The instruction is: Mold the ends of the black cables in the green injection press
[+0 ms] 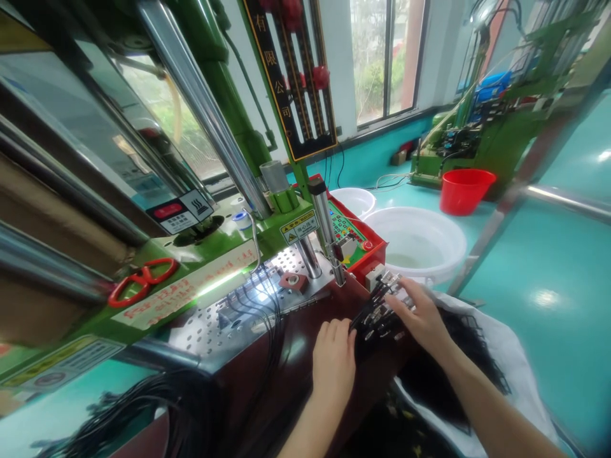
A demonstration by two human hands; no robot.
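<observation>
A bunch of black cables with metal-ended connectors [377, 315] lies at the right end of the dark red worktop [291, 346]. My left hand [334, 356] is closed round the black cords just left of the connectors, its fingertips partly hidden. Thumb and fingers of my right hand [422, 315] close on the silvery connector ends from the right. Several thin black cables [274, 312] run from the metal fixture [251, 312] on the perforated plate over the worktop's edge. A large coil of black cable [167, 407] sits at the lower left.
A green press [281, 219] with steel columns stands ahead, red-handled scissors [143, 282] on its ledge. Beside it is a red control box [377, 245]. White tubs [415, 238], a red bucket [465, 191] and a white sack [510, 343] with black items stand right.
</observation>
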